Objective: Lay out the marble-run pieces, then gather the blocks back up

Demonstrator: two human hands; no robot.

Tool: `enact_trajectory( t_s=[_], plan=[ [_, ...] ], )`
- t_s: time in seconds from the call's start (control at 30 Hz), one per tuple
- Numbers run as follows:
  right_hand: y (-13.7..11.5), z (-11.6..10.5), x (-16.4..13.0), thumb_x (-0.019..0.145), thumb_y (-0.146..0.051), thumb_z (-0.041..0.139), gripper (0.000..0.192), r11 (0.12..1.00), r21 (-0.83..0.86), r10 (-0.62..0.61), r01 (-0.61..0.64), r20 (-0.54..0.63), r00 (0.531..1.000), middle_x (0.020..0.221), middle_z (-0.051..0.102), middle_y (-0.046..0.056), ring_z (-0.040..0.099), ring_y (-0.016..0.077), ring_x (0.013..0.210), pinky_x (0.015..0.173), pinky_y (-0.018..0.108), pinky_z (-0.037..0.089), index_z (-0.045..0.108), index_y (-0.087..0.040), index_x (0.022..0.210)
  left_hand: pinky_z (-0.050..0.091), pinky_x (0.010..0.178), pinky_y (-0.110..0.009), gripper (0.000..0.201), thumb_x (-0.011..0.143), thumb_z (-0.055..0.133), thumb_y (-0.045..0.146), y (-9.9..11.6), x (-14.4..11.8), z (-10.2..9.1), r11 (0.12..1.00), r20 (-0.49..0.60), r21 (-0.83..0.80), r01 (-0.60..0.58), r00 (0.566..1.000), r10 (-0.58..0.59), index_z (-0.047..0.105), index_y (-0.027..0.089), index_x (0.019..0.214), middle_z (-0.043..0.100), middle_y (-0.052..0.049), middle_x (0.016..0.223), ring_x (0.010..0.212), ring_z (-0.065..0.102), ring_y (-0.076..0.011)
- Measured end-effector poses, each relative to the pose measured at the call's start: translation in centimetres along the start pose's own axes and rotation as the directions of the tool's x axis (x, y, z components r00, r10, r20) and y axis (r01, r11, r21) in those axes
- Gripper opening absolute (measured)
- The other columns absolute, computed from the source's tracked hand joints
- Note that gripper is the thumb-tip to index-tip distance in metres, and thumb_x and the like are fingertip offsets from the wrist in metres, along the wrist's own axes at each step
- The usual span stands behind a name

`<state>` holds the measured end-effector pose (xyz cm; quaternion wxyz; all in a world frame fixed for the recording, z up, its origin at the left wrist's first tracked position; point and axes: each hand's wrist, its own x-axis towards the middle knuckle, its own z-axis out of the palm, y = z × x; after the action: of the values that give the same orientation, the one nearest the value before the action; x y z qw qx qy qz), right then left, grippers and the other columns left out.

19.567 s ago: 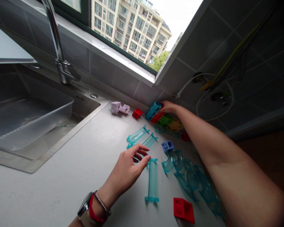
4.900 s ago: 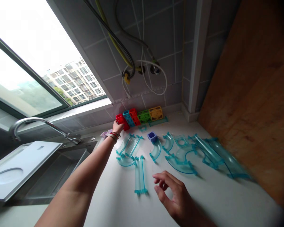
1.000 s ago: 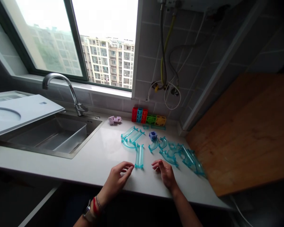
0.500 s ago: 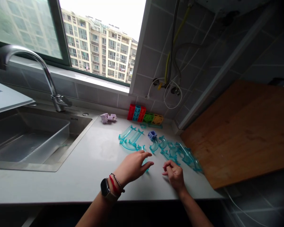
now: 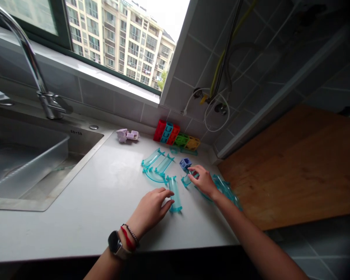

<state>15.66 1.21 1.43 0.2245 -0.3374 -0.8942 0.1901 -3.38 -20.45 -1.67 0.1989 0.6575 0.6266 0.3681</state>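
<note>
Left hand (image 5: 150, 210) flat on the white worktop (image 5: 99, 194), fingers loosely spread, tips touching the straight teal track piece (image 5: 175, 193). Right hand (image 5: 203, 180) open over the curved teal pieces (image 5: 226, 188), fingertips just beside the blue block (image 5: 185, 163).

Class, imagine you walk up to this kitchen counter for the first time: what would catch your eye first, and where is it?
The clear teal track pieces scattered over the white counter stand out first, with the left hand touching a straight track and the right hand reaching beside a small blue block. Behind them, a bright row of coloured blocks lines the tiled wall.
</note>
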Motion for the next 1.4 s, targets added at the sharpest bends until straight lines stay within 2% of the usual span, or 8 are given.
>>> enact_trajectory(
  t_s=[0.2,0.4,0.5,0.7,0.97,1.13,1.27,1.4],
  plan=[
    [2.2,0.9,4.6,0.086,-0.033,0.073,0.026,0.977,-0.204,0.056,-0.057,-0.013,0.998,0.117,0.064,0.010,0.067,0.0250,0.102,0.096,0.037,0.053,0.076,-0.022,0.110,0.053,0.085,-0.034,0.024,0.103,0.053,0.031,-0.2,0.4,0.6,1.000,-0.008,0.027,0.000,1.000,0.000,0.074,0.023,0.110,0.075,-0.008,0.102,0.096,0.071,-0.0245],
    [2.9,2.6,5.5,0.086,-0.035,0.073,0.016,0.949,-0.305,0.079,-0.083,-0.028,0.997,0.101,0.065,0.008,0.065,0.0238,0.091,0.085,0.034,0.052,0.070,-0.021,0.094,0.053,0.086,-0.035,0.025,0.103,0.052,0.032,-0.4,0.5,1.1,1.000,-0.016,0.026,-0.004,1.000,0.004,0.074,0.022,0.109,0.076,-0.008,0.102,0.095,0.071,-0.0245],
    [2.8,3.2,5.3,0.085,-0.029,0.073,0.013,0.943,-0.330,0.030,-0.036,-0.022,0.999,0.100,0.064,0.006,0.065,0.0232,0.090,0.082,0.032,0.052,0.066,-0.022,0.094,0.053,0.085,-0.034,0.024,0.103,0.053,0.032,-0.5,0.6,1.2,1.000,-0.017,0.024,-0.006,1.000,0.006,0.075,0.023,0.109,0.076,-0.008,0.102,0.094,0.071,-0.0243],
    [2.8,4.2,4.1,0.090,-0.024,0.068,0.011,0.938,-0.328,-0.124,0.116,-0.002,0.992,0.128,0.059,0.011,0.069,0.0250,0.096,0.082,0.035,0.057,0.066,-0.023,0.100,0.053,0.086,-0.033,0.025,0.103,0.052,0.032,-0.3,0.5,1.0,1.000,-0.016,0.013,-0.003,1.000,0.003,0.074,0.023,0.108,0.076,-0.008,0.101,0.095,0.071,-0.0236],
    [2.1,3.5,4.1,0.092,-0.016,0.062,0.016,0.929,-0.236,-0.299,0.284,-0.029,0.954,0.133,0.062,0.010,0.064,0.0298,0.125,0.104,0.044,0.057,0.068,-0.028,0.100,0.054,0.084,-0.033,0.025,0.104,0.051,0.031,0.1,0.5,0.5,1.000,-0.015,-0.004,0.004,1.000,-0.004,0.074,0.022,0.108,0.074,-0.008,0.105,0.092,0.071,-0.0226],
    [0.1,0.6,9.5,0.093,-0.022,0.063,0.017,0.935,-0.168,-0.333,0.311,-0.122,0.935,0.135,0.064,0.015,0.061,0.0297,0.129,0.109,0.047,0.052,0.064,-0.023,0.110,0.053,0.084,-0.032,0.024,0.103,0.052,0.031,0.1,0.4,0.4,1.000,-0.026,-0.013,0.004,1.000,-0.005,0.074,0.023,0.107,0.074,-0.007,0.104,0.092,0.071,-0.0224],
    [-1.8,-1.5,16.7,0.089,-0.021,0.066,0.011,0.942,-0.148,-0.321,0.301,-0.136,0.937,0.133,0.069,0.014,0.065,0.0283,0.124,0.107,0.043,0.052,0.067,-0.021,0.100,0.053,0.084,-0.033,0.025,0.103,0.051,0.031,-0.1,0.4,0.7,1.000,-0.035,-0.013,0.004,0.999,-0.004,0.074,0.023,0.105,0.074,-0.007,0.102,0.091,0.071,-0.0228],
    [-3.1,-1.6,23.2,0.085,-0.017,0.071,0.007,0.952,-0.172,-0.275,0.253,-0.124,0.953,0.130,0.073,0.013,0.069,0.0271,0.113,0.105,0.042,0.051,0.070,-0.019,0.092,0.054,0.084,-0.034,0.025,0.103,0.052,0.032,-0.2,0.4,0.9,0.999,-0.038,-0.030,0.013,0.999,-0.014,0.075,0.024,0.104,0.075,-0.008,0.102,0.091,0.071,-0.0231]
  ],
)
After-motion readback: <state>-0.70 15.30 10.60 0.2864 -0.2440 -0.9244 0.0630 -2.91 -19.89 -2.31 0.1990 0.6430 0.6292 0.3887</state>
